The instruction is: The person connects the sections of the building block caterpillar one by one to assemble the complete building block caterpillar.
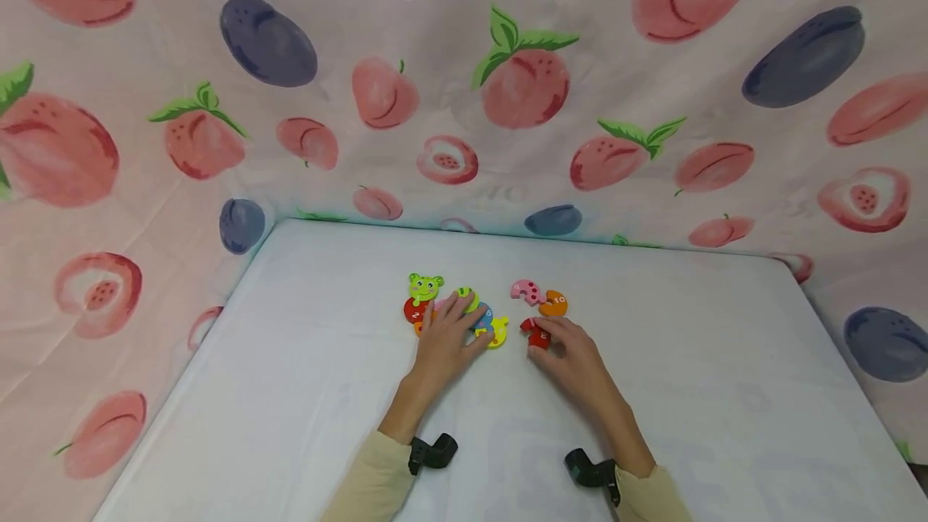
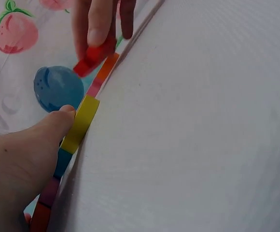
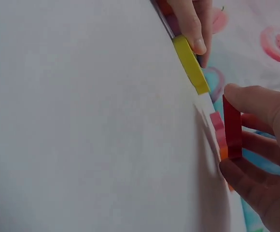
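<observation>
My left hand (image 1: 447,338) lies over a row of joined puzzle pieces with its fingers spread, its thumb against the yellow piece (image 1: 497,333). The row shows a green animal-face piece (image 1: 424,287), a red piece with a 2 (image 1: 414,311), a green striped piece (image 1: 467,298) and a blue piece (image 1: 484,316); the fingers hide other parts. To the right, my right hand (image 1: 574,354) pinches a red puzzle piece (image 3: 232,128) between thumb and fingers. In the right wrist view, that piece stands tilted on edge.
Just beyond my right hand lie a pink spotted piece (image 1: 528,292) and an orange piece marked 10 (image 1: 554,304), touching each other. A white-covered table (image 1: 290,393) spreads around them, with a fruit-print cloth (image 1: 442,87) hanging behind.
</observation>
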Demonstrator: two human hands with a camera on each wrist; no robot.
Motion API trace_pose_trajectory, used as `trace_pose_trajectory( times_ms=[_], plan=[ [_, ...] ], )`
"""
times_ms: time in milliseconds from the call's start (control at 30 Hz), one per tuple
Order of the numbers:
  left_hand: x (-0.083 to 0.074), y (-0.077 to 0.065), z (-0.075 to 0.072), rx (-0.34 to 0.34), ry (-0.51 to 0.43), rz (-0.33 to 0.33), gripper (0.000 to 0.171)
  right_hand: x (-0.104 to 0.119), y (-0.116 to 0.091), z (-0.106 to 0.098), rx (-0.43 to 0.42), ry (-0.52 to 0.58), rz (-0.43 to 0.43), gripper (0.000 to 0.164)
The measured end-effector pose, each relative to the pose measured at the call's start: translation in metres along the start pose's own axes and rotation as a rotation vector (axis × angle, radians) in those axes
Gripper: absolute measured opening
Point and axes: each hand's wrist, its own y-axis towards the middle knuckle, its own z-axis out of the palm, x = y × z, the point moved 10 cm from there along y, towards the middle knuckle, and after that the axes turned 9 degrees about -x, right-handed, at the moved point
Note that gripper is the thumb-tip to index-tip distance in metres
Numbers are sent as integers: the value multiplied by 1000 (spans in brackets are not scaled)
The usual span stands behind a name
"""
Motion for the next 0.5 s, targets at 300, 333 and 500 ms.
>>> trace_pose_trajectory(
  times_ms=[300, 333, 500],
  plan=[
    [-3, 0, -3, -46, 5, 36, 53, 14, 30, 24, -1, 55, -111, 45],
    [-3, -1, -3, -47, 8, 36, 53, 16, 31, 26, 3, 46, -120, 45],
    [-2, 0, -4, -48, 18, 35, 53, 22, 34, 31, 19, 31, -123, 44]
  ],
)
